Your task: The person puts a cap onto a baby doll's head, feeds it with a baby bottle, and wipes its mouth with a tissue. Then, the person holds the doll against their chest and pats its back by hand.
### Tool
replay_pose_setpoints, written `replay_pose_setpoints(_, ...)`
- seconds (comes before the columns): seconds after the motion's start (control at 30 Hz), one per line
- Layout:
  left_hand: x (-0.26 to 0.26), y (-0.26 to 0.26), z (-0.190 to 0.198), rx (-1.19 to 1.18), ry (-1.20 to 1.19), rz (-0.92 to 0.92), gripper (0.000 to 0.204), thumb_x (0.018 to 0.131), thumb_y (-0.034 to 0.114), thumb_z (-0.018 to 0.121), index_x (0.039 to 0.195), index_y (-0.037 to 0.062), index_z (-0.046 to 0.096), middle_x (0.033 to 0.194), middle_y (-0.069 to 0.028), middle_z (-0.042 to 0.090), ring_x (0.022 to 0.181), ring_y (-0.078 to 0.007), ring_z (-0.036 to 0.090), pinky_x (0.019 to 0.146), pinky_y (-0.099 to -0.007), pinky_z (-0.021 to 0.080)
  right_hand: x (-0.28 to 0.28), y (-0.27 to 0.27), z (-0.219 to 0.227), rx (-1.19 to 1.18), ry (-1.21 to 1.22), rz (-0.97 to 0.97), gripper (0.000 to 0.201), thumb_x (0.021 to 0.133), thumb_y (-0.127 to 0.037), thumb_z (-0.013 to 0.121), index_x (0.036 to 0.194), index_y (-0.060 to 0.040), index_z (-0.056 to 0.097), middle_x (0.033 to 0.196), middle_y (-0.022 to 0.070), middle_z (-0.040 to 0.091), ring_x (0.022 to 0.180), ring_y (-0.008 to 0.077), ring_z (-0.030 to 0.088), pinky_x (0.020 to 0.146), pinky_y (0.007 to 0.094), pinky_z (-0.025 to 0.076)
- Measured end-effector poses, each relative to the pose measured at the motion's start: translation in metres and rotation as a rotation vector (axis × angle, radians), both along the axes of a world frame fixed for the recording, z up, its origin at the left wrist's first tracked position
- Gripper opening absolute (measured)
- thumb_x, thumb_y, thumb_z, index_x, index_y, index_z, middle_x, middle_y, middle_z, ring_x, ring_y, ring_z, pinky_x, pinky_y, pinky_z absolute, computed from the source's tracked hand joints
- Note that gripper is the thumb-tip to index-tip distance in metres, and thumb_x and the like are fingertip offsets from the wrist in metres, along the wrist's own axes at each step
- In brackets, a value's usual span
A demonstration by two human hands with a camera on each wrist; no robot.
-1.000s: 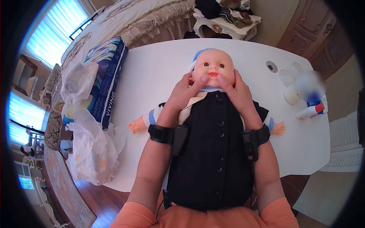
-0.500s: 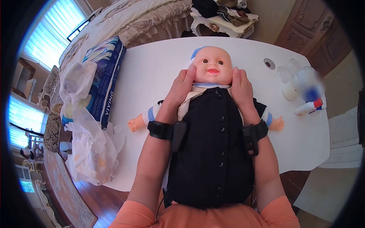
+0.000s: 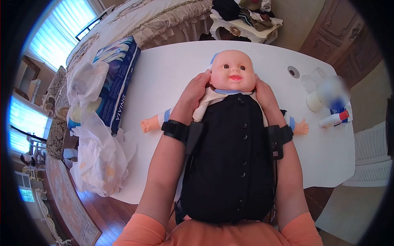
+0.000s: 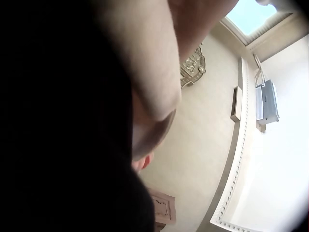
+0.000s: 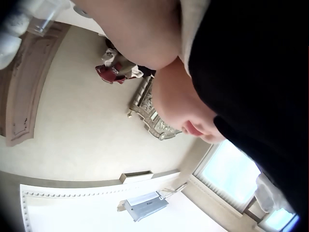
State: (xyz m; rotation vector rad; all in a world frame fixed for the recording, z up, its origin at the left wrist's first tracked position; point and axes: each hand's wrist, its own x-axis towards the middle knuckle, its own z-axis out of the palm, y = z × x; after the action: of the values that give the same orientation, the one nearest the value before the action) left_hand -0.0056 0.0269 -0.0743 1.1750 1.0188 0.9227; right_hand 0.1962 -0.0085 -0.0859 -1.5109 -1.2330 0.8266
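Left hand (image 3: 194,93) and right hand (image 3: 266,96) flank head (image 3: 234,67) of black-vested baby doll (image 3: 230,139); fingers hidden, so we cannot tell whether they grip. Doll lies face-up between, long axis running from torso, neither hand clearly nearer. White table (image 3: 168,69); we note YIYING-labelled pack (image 3: 122,88) left, red-capped bottle (image 3: 331,120) right, bed (image 3: 156,22) beyond.

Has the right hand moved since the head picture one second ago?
Yes: the right hand has shifted rightward, nearer the round grommet in the table, its thumb drawn back from beside the doll's mouth.
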Motion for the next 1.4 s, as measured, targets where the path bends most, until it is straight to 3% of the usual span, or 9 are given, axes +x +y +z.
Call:
replay_pose_setpoints(0.07,0.0,0.002,-0.002,-0.219,-0.323,0.001,0.034,0.09,0.03,0.041,0.104,0.0011,0.051,0.094,-0.0075,0.056,0.083,-0.0124,0.051,0.078,-0.0265,0.042,-0.008,-0.012,0.017,0.033,0.31,0.07,0.045,0.091,-0.034,0.037,0.091,0.0059,0.057,0.087,0.0094,0.059,0.08,0.0148,0.053,0.074,0.026,0.04)
replay_pose_setpoints(0.17,-0.003,-0.002,0.0,-0.23,-0.505,-0.015,0.022,0.087,0.028,0.049,0.085,0.0062,0.053,0.074,-0.0012,0.051,0.069,-0.0091,0.047,0.064,-0.0225,0.043,-0.004,-0.014,0.011,0.081,0.369,0.118,0.04,0.09,-0.033,0.04,0.093,0.0039,0.057,0.089,0.0061,0.058,0.08,0.0102,0.051,0.073,0.0224,0.04)
replay_pose_setpoints(0.27,-0.009,-0.008,0.002,-0.246,-0.587,-0.105,0.017,0.085,0.025,0.053,0.084,0.0073,0.052,0.074,-0.0013,0.052,0.069,-0.0095,0.049,0.065,-0.023,0.044,-0.004,-0.017,0.012,0.064,0.583,0.173,0.038,0.09,-0.033,0.042,0.098,0.0029,0.055,0.09,0.0054,0.058,0.081,0.0095,0.051,0.076,0.0222,0.041)
replay_pose_setpoints(0.57,-0.018,-0.012,0.005,-0.098,-0.574,-0.198,0.014,0.084,0.02,0.055,0.088,0.0073,0.049,0.08,-0.0009,0.052,0.075,-0.0093,0.049,0.073,-0.0236,0.043,0.007,-0.025,0.009,0.144,0.777,0.458,0.029,0.09,-0.024,0.045,0.105,0.0005,0.049,0.098,0.0053,0.055,0.09,0.01,0.052,0.082,0.023,0.041)
replay_pose_setpoints(0.67,-0.021,-0.016,0.009,-0.045,-0.545,-0.276,0.015,0.084,0.02,0.055,0.09,0.007,0.049,0.084,-0.0002,0.051,0.078,-0.009,0.048,0.075,-0.0235,0.042,0.0,-0.034,0.021,0.09,0.892,0.423,0.027,0.088,-0.023,0.047,0.103,-0.0008,0.048,0.098,0.0048,0.054,0.089,0.0096,0.052,0.082,0.0231,0.041)
replay_pose_setpoints(0.8,-0.021,-0.016,0.005,-0.042,-0.549,-0.26,0.015,0.084,0.02,0.055,0.09,0.0071,0.048,0.086,0.0002,0.051,0.079,-0.0088,0.048,0.077,-0.0236,0.041,0.001,-0.033,0.017,0.076,0.916,0.41,0.027,0.086,-0.023,0.052,0.102,-0.0023,0.047,0.096,0.0043,0.054,0.089,0.0091,0.051,0.082,0.0234,0.042)
replay_pose_setpoints(0.9,-0.023,-0.015,0.0,-0.074,-0.588,-0.309,0.024,0.083,0.02,0.057,0.1,0.0064,0.046,0.097,-0.004,0.052,0.095,-0.0128,0.048,0.084,-0.0282,0.04,0.003,-0.032,0.012,0.087,0.905,0.44,0.029,0.084,-0.025,0.056,0.101,-0.0032,0.047,0.095,0.0036,0.054,0.088,0.0086,0.051,0.081,0.0227,0.042)
replay_pose_setpoints(1.07,-0.019,-0.016,-0.001,0.12,-0.363,-0.27,0.059,0.067,0.042,0.07,0.103,0.0041,0.043,0.099,-0.0043,0.051,0.094,-0.0115,0.048,0.084,-0.0265,0.04,0.002,-0.032,0.013,0.108,0.752,0.407,0.039,0.077,-0.031,0.064,0.098,-0.0042,0.047,0.092,0.0017,0.052,0.086,0.0076,0.049,0.08,0.0217,0.041)
replay_pose_setpoints(1.4,-0.004,-0.025,0.003,0.229,-0.178,-0.069,0.059,0.055,0.024,0.082,0.093,0.0028,0.041,0.089,-0.0067,0.052,0.077,-0.0129,0.052,0.069,-0.0244,0.045,-0.004,-0.025,0.006,0.18,0.58,0.271,0.053,0.065,-0.029,0.075,0.096,-0.0019,0.042,0.086,0.0027,0.049,0.08,0.0099,0.048,0.076,0.0226,0.042)
